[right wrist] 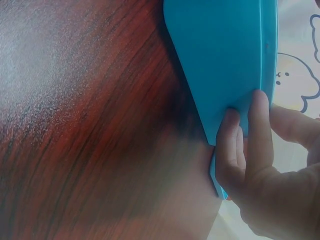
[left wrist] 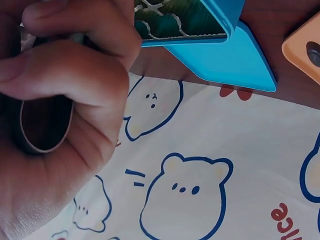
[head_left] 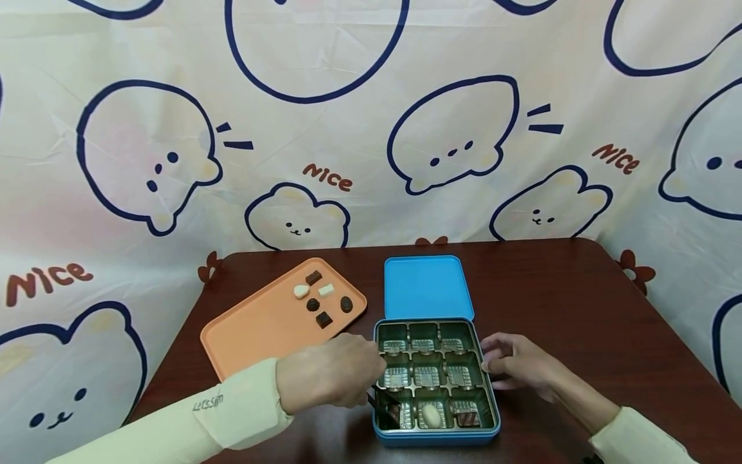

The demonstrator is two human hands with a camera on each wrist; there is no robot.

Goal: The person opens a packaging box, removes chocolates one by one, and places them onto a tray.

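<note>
My left hand [head_left: 339, 370] grips tongs [left wrist: 45, 150], whose bent metal end shows below my curled fingers in the left wrist view. The dark tips reach into the front left compartment of a blue box [head_left: 437, 439], beside a dark chocolate piece [head_left: 394, 412]; whether they hold it I cannot tell. A white chocolate [head_left: 431, 415] lies in the front middle compartment and a brown chocolate [head_left: 467, 418] in the front right one. My right hand [head_left: 524, 362] holds the box's right side, fingers on the outer wall [right wrist: 227, 65] and thumb at the rim.
Behind the box its blue lid [head_left: 429, 287] lies folded back. An orange tray [head_left: 249, 328] at the left bears several chocolates, dark and white, near its right end. Everything stands on a dark wooden table [head_left: 539, 296], with a printed cloth [head_left: 371, 129] hanging behind.
</note>
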